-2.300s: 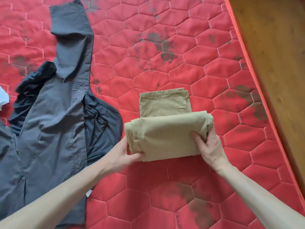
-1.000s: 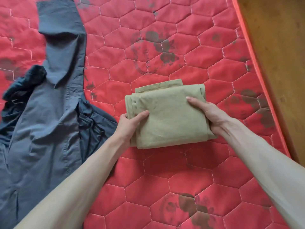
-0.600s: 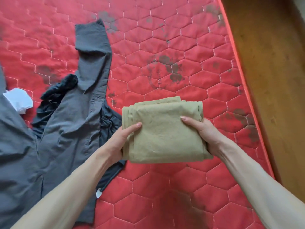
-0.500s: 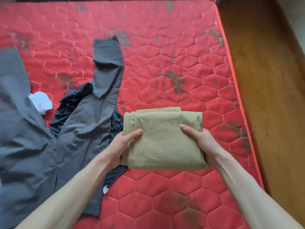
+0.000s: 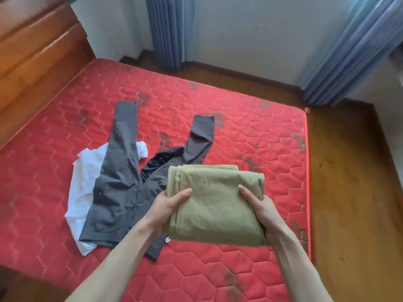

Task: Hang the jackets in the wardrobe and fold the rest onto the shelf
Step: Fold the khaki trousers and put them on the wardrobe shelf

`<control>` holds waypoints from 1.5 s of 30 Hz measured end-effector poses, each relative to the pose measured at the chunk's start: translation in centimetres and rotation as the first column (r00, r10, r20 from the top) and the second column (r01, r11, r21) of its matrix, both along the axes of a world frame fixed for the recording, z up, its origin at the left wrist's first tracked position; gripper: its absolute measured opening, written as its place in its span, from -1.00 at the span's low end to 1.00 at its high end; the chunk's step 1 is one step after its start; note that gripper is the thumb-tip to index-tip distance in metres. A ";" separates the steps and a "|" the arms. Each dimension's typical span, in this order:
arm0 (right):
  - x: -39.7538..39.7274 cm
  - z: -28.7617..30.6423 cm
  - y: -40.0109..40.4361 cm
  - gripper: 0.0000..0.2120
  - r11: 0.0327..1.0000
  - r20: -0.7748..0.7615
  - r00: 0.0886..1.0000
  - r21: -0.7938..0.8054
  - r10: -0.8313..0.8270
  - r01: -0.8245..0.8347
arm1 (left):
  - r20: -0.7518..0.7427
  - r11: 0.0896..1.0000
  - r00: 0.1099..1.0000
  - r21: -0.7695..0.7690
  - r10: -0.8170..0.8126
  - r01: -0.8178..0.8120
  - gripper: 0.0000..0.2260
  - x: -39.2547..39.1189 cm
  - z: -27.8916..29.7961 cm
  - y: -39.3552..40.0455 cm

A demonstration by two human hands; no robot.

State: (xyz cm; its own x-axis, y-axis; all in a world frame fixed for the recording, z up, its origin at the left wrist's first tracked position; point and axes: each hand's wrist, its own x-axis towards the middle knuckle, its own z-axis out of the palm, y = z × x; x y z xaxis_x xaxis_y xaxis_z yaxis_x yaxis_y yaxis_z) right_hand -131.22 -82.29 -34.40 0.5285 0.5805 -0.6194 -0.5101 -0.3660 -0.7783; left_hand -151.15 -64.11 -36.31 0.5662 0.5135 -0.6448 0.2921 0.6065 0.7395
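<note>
Clothes on the mattress [image 5: 250, 131], folded bundle [image 5: 216, 205] held above its right half.
The jacket [image 5: 122, 184] lies mid-mattress over a shirt [image 5: 84, 182] that sticks out leftward; the headboard [image 5: 37, 62] bounds the left edge, curtains [image 5: 168, 29] hang beyond the far edge, floor [image 5: 349, 192] runs along the right.

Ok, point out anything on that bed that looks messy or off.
The red mattress is bare and marked with dark smudges in several spots. The grey jacket sprawls unfolded, sleeves splayed, over a crumpled white garment. The folded khaki garment, gripped by left hand and right hand, looks tidy.
</note>
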 end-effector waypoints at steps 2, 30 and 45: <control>-1.1 2.1 0.8 -0.59 0.999 0.029 0.998 0.017 0.048 -0.049 | 0.019 0.998 0.998 0.014 0.065 -0.065 -0.54 -2.2 2.1 -0.8; -38.7 15.9 16.1 -0.61 0.516 0.033 0.534 0.210 0.845 -0.830 | 0.270 0.508 0.519 0.114 0.811 -0.853 -0.65 -44.8 17.4 -7.8; -69.0 16.2 23.3 -0.53 0.227 0.020 0.239 0.247 0.971 -0.942 | 0.243 0.294 0.332 0.181 0.911 -0.939 -0.65 -73.0 18.1 -9.4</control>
State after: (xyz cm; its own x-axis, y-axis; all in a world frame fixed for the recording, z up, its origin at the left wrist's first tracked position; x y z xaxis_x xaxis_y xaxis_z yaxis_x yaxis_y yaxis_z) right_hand -200.23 -58.96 -18.23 -0.5666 0.6930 -0.4458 0.0395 -0.5176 -0.8547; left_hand -224.14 -73.52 -18.25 -0.3538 0.8528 -0.3843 -0.4032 0.2316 0.8853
